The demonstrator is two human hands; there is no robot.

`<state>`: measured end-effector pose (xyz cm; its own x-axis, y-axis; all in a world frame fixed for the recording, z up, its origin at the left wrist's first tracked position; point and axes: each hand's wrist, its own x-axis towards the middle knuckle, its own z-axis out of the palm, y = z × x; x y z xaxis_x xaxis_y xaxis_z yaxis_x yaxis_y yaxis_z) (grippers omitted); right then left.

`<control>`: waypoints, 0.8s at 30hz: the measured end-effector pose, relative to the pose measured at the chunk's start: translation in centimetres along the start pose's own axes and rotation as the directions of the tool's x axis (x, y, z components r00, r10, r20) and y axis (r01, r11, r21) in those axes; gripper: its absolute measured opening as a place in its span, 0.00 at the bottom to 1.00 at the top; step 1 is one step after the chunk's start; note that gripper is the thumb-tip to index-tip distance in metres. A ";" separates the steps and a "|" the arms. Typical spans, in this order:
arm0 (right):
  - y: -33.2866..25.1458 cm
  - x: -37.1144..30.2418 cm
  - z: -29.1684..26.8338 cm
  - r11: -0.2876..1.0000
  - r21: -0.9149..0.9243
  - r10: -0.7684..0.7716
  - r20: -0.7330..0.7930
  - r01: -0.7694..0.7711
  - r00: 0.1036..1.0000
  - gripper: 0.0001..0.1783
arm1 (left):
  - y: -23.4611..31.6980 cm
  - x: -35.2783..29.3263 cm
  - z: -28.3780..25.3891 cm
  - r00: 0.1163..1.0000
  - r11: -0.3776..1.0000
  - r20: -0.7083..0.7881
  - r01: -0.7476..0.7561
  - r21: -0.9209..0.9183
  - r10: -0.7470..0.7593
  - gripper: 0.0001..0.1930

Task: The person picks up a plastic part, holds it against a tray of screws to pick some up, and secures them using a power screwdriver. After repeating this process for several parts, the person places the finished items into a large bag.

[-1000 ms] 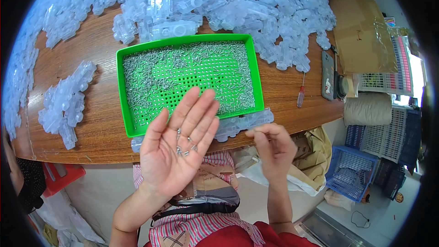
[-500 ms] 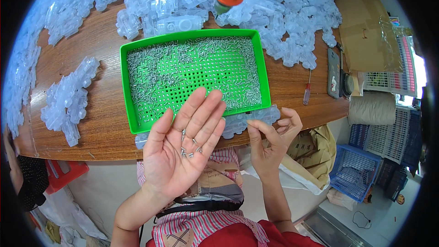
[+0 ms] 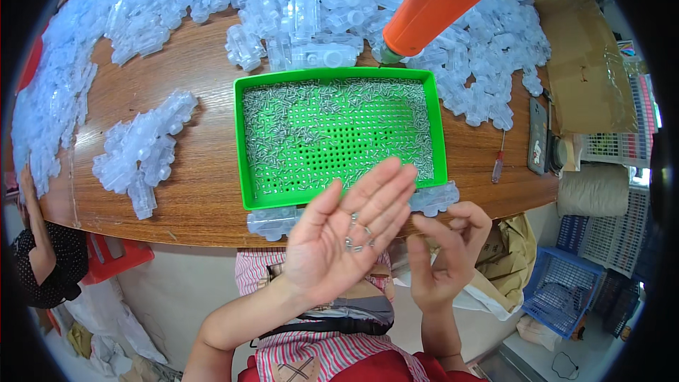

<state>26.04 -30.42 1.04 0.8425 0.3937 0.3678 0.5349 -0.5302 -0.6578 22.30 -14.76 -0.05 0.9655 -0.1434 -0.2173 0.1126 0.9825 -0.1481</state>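
My left hand (image 3: 329, 258) is palm up, fingers stretched out, just in front of the green tray. Several small silver screws (image 3: 359, 246) lie loose on its palm. To its right, my right hand (image 3: 447, 262) hovers with fingers bent and thumb and index finger slightly apart; I see nothing between them. The green tray (image 3: 240, 141) has a perforated bottom, with many more silver screws (image 3: 283, 141) spread over it, thickest along the far and side edges. Clear plastic parts (image 3: 272, 223) lie along the tray's near side, partly hidden by my left hand.
An orange power screwdriver (image 3: 453, 7) hangs over the tray's far right corner. Heaps of clear plastic housings (image 3: 311, 7) cover the far table; a smaller pile (image 3: 145, 145) lies left. A small screwdriver (image 3: 498, 163) and a phone (image 3: 539, 138) are right. Another person's arm (image 3: 39, 240) shows far left.
The whole view has shifted, with tray and table now further right. My right thumb and index finger have parted from a pinch. Screws still lie on my left palm.
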 end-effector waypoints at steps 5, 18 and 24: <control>-0.8 0.5 0.7 0.999 0.039 -0.029 0.042 0.027 0.999 0.13 | -0.9 0.4 -0.1 0.998 0.997 0.019 0.062 0.042 -0.063 0.31; -1.5 1.8 -0.6 0.964 -0.142 -0.186 0.246 0.225 0.951 0.12 | -1.1 0.2 -0.2 0.997 0.996 0.032 0.064 0.056 -0.066 0.31; 0.5 0.7 -0.2 0.945 0.284 0.144 0.089 -0.164 0.986 0.12 | 0.1 -0.2 0.8 1.000 1.000 0.020 -0.010 0.004 0.010 0.29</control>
<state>26.92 -30.57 1.15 0.9018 0.3782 0.2092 0.3491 -0.3520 -0.8685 22.33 -14.54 0.80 0.9711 -0.1312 -0.1996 0.1037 0.9844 -0.1425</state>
